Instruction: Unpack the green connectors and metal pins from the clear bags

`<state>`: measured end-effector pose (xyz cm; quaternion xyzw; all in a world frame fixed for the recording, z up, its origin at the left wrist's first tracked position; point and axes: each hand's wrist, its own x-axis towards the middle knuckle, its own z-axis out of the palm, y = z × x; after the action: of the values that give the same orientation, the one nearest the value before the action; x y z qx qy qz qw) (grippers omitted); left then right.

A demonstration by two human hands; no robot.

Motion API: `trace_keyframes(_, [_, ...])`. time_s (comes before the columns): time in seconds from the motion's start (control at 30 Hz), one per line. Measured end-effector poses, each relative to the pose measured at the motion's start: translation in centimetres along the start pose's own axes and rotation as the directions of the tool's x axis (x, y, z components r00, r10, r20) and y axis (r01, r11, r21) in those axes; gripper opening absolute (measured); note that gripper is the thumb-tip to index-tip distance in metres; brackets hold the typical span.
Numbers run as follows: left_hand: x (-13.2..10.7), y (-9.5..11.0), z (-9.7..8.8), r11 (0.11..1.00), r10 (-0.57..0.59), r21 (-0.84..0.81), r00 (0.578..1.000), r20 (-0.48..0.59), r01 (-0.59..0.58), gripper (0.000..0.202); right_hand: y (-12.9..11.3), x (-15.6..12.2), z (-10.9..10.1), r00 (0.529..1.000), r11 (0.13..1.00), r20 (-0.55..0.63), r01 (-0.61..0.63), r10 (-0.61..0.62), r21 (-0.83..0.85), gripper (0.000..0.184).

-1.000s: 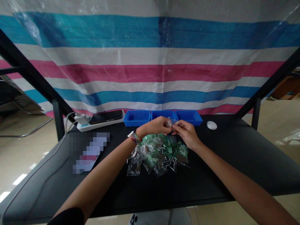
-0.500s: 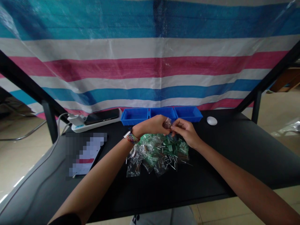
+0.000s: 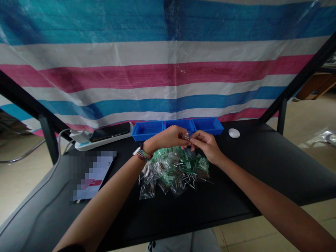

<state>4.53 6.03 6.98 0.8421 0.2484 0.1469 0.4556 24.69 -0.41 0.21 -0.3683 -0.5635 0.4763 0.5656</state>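
Note:
My left hand and my right hand meet above a pile of small clear plastic bags with green labels and thin metal pins. Both hands pinch one small clear bag between their fingertips, held just over the pile. A beaded bracelet sits on my left wrist. Loose pins lie at the pile's right front. Three blue bins stand in a row right behind my hands.
A white power strip with a dark phone on it lies at the back left, its cable running off the black table. A blurred paper lies left. A white round object sits at the back right. A striped tarp hangs behind.
The view has tilted down and shifted slightly. My hands stay together on the small bag, their fingertips drawn a little closer over it.

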Motion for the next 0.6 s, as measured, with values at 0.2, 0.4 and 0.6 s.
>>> trace_keyframes(0.2, [-0.5,0.4,-1.0,0.997,-0.037,0.059,0.998,-0.052,0.04,0.037,0.0,0.1,-0.4,0.996,0.998,-0.077,0.049,-0.051,-0.028,0.027])
trace_keyframes(0.4, [-0.5,0.4,-1.9,0.988,-0.149,-0.066,0.979,-0.136,0.141,0.07,-0.1,0.0,-0.4,0.958,0.957,-0.137,0.227,-0.253,-0.178,0.011])
trace_keyframes(0.6, [-0.3,0.6,-1.7,0.964,-0.159,-0.23,0.983,-0.092,0.134,0.044,-0.1,-0.4,-0.3,0.937,0.919,-0.129,0.279,-0.324,-0.28,0.011])
